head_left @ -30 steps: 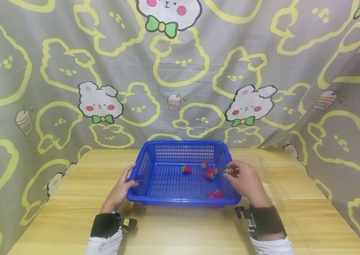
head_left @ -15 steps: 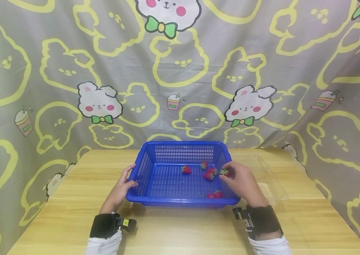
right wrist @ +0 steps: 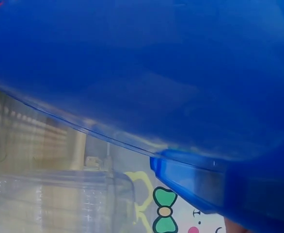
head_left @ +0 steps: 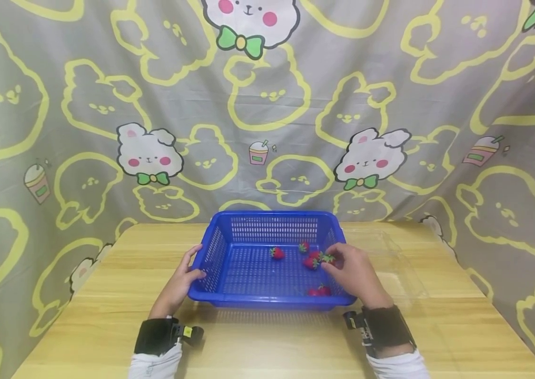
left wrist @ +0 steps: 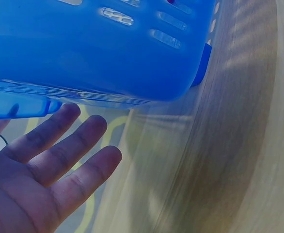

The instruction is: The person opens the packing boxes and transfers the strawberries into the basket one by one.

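My right hand [head_left: 353,267] pinches a red strawberry [head_left: 328,259] by its green-leaved end, low inside the right side of a blue slotted plastic basket [head_left: 272,300]. Two strawberries [head_left: 311,261] lie right beside it. Another strawberry [head_left: 277,253] sits near the basket's middle, one [head_left: 304,247] is towards the back, and a pair of strawberries [head_left: 323,290] rests at the front right. My left hand [head_left: 183,276] lies at the basket's left rim, thumb and index finger touching it. Three straight, spread fingers [left wrist: 86,177] show below the rim in the left wrist view.
A clear plastic container [head_left: 405,279] stands on the wooden table [head_left: 267,347] right of the basket, partly behind my right hand; the right wrist view shows the clear container [right wrist: 84,199] too. A patterned grey curtain [head_left: 267,179] closes off the back and sides.
My right hand has carried the strawberry left, from over the basket's right rim to beside the strawberries inside. My left hand and the basket have stayed in place.
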Demonstrator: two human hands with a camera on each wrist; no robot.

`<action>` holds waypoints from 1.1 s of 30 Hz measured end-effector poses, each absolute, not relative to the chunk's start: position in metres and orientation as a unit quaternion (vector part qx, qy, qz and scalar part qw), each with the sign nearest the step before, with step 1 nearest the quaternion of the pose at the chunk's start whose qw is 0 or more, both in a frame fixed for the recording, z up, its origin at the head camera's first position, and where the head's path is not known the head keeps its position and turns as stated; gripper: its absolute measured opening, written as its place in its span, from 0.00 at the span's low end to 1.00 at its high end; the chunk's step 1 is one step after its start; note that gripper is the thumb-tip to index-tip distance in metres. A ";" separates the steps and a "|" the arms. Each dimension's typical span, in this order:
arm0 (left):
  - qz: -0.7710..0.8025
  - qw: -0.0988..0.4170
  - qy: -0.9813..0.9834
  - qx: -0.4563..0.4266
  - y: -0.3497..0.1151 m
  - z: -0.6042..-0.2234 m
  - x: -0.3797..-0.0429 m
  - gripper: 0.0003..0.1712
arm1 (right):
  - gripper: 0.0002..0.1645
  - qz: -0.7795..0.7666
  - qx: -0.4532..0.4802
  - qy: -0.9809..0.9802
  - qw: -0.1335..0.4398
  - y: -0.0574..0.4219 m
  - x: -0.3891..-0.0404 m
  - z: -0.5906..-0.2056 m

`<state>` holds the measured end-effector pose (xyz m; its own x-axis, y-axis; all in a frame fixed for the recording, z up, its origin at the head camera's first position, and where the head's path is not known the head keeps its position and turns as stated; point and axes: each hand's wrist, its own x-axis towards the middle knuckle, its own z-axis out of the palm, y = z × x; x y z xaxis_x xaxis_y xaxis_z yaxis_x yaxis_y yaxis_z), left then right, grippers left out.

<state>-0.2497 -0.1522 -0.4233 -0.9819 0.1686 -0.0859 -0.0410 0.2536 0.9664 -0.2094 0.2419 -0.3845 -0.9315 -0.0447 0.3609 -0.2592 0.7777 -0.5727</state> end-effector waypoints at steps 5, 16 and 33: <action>0.612 0.084 0.785 0.041 -0.151 -0.422 -0.250 0.41 | 0.12 0.322 0.085 -0.926 0.176 0.241 -0.211 -0.387; 0.607 0.084 0.789 0.042 -0.152 -0.421 -0.250 0.40 | 0.13 0.328 0.090 -0.923 0.182 0.240 -0.212 -0.389; 0.541 0.063 0.838 0.032 -0.149 -0.412 -0.245 0.35 | 0.11 0.410 0.069 -0.896 0.157 0.254 -0.211 -0.393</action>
<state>-0.2448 -0.1493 -0.4117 -0.9901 0.1210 -0.0711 -0.0149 0.4127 0.9107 -0.2108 0.2537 -0.3928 -0.9415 0.0051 0.3371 -0.2515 0.6551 -0.7124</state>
